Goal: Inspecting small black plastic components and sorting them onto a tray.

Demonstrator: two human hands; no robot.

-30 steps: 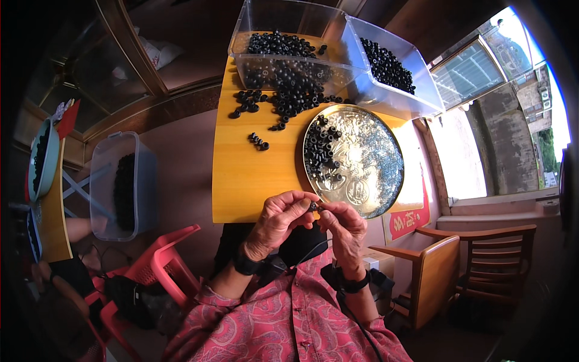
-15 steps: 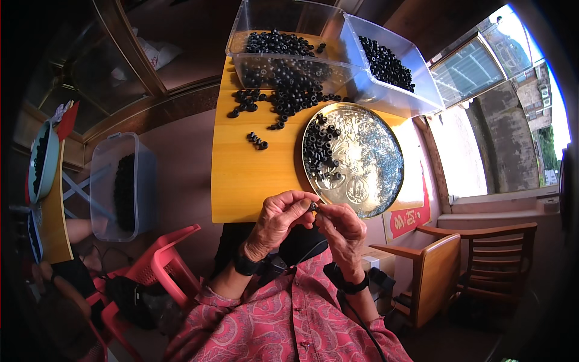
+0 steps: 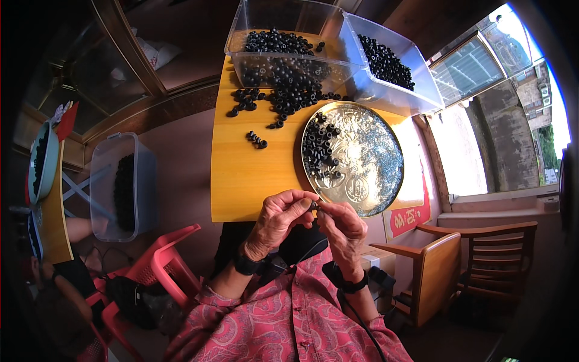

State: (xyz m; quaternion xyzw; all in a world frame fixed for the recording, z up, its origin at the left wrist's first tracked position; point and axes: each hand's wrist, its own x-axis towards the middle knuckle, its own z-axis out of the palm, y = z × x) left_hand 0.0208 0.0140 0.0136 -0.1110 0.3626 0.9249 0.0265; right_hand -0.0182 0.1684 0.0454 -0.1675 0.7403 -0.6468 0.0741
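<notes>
The person's left hand (image 3: 282,218) and right hand (image 3: 342,226) meet in front of the body, fingertips nearly touching, both pinched on one small dark piece (image 3: 314,206). The piece sits between the thumbs and forefingers (fingers cover most of it, so its exact shape cannot be told). Each wrist wears a black band (image 3: 244,263), and the sleeves belong to a red patterned shirt (image 3: 301,320).

The hands are at the near edge of a yellow wooden surface (image 3: 259,187), just beside the near rim of a round, shiny metal tray (image 3: 357,188). Black rings (image 3: 319,148) crowd the left side of the tray, while small pale bits (image 3: 350,136) are scattered over its middle. Left of the tray, a short cluster of black rings (image 3: 257,140) lies apart on the wood.

Farther back, a loose heap of black rings (image 3: 292,99) spreads in front of a clear box (image 3: 325,18), which has more inside. Touching or close to its right side is another clear box (image 3: 392,99) holding black rings too.

Beyond the surface, a clear tub (image 3: 140,199) with dark contents and a red plastic chair (image 3: 172,259) stand to the left; a wooden chair (image 3: 497,259) stands to the right, below a window (image 3: 470,69).
</notes>
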